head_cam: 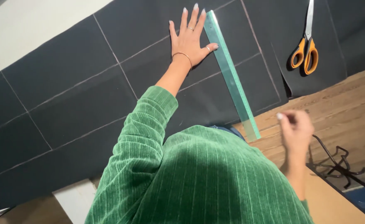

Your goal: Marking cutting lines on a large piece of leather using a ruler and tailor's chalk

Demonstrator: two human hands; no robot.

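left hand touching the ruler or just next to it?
Touching. In the head view the left hand lies flat on the dark fabric, thumb tip pressed against the clear green ruler.

Wooden table shows bare at right of frame, plank grain running across. Black fabric sheet with chalk grid lines covers its left and upper part. Black metal wire piece lies on the wood at lower right. A white board sticks out at lower left.
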